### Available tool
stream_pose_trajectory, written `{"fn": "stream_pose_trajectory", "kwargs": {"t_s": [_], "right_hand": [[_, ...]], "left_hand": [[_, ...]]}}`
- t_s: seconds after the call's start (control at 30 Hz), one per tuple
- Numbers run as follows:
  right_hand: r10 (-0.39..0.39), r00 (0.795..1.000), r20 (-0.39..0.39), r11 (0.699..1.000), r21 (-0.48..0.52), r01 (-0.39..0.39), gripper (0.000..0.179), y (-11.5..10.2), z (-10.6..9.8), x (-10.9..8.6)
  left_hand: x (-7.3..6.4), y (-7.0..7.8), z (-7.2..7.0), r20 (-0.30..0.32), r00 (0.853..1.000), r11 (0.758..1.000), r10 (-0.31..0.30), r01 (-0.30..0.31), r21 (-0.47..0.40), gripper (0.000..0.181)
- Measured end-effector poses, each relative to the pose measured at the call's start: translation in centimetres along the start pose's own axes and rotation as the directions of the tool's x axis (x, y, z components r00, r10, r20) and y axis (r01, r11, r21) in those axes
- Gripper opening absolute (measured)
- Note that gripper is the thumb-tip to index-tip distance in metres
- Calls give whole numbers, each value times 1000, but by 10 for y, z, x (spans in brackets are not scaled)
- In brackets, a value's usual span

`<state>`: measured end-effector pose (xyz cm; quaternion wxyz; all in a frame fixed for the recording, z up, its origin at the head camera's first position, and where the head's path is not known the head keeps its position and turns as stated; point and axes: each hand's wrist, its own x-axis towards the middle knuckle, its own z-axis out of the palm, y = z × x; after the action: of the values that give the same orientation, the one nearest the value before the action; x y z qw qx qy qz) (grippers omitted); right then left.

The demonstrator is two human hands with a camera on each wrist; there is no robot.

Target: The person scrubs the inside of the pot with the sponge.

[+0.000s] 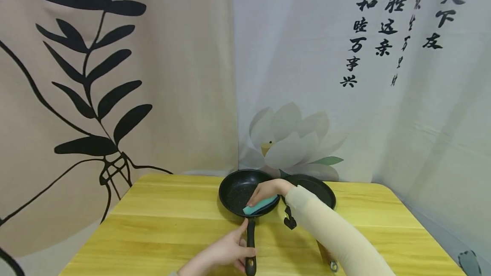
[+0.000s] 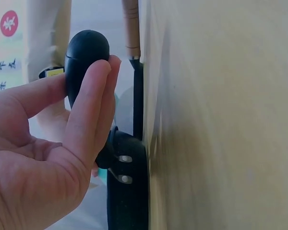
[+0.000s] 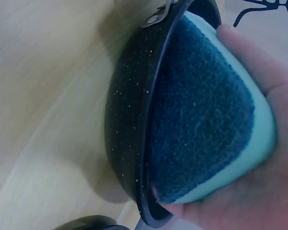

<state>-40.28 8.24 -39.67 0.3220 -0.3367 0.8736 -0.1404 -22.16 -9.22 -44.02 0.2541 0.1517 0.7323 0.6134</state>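
A black speckled frying pan [image 1: 235, 191] stands on the wooden table with its handle [image 1: 251, 232] pointing toward me. My left hand [image 1: 229, 248] holds that handle; in the left wrist view the handle's rounded end [image 2: 88, 45] shows between thumb and fingers. Inside the pan, near its right rim, my right hand [image 1: 265, 191] grips a scouring sponge [image 1: 258, 206]. The right wrist view shows the sponge's dark blue rough side [image 3: 201, 105] facing the pan wall [image 3: 129, 110], with its light green foam against the palm. Part of the pan's inside is hidden behind the right hand.
A second, flatter black pan [image 1: 320, 188] sits just right of the first, partly behind the right forearm. Its brown handle [image 1: 324, 252] points toward me. Behind the wooden table [image 1: 165, 225] hangs a printed curtain [image 1: 192, 76].
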Motion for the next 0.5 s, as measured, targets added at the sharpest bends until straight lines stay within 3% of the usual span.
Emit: {"fn": "stream_pose_trajectory", "kwargs": {"t_s": [0.5], "right_hand": [[-39, 999, -6, 999, -23, 39, 29, -7, 0, 2]], "left_hand": [[-3, 3, 1, -36, 998, 995, -47, 49, 85, 88]]}}
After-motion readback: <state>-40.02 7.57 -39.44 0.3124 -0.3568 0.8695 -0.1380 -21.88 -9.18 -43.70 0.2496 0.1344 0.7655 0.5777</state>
